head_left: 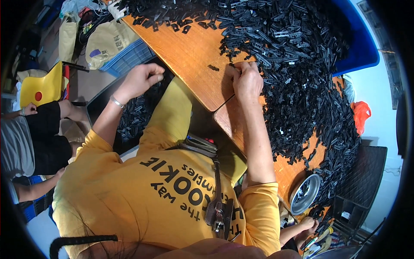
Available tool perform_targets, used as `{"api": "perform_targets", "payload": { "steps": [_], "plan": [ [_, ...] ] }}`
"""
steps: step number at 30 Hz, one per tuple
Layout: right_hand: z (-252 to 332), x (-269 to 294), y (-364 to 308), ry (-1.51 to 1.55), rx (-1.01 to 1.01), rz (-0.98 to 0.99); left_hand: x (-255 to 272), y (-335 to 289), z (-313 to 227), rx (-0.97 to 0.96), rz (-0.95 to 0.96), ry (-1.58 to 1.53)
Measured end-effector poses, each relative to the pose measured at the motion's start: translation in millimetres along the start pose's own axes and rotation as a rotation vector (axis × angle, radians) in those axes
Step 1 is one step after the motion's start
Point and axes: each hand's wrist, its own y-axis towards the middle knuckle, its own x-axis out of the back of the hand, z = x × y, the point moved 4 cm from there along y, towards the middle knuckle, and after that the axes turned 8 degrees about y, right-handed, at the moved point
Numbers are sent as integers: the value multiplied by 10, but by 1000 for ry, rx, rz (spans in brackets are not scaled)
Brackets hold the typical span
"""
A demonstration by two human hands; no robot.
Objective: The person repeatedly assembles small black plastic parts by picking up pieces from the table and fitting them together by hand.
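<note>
My left hand, with a bracelet at the wrist, hangs over a dark bin beside my leg. Its fingers are curled in toward the thumb; whatever they hold, if anything, does not show. Inside the bin lie many black plastic parts. On the wooden table, my right hand reaches to the near edge of a big heap of small black plastic parts. Its fingers point down and are bunched together, their tips hidden. A small black piece lies alone on the wood to its left.
A shiny metal bowl stands at the table's right end. Behind the heap is a large blue tub. At left are a blue crate, a yellow chair and a seated person. Another person's hands work at lower right.
</note>
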Motion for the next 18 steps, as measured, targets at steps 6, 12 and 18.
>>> {"api": "perform_targets", "payload": {
  "steps": [6, 12, 18],
  "plan": [
    [-245, -302, 272, -164, 106, 166, -108, 899, -877, -271, -254, 162],
    [-177, -241, 267, -192, 211, 263, -638, 2079, -1151, -385, -358, 264],
    [-238, -133, 187, -88, 118, 129, -948, 2365, -1288, -282, -290, 406]
  ]
}}
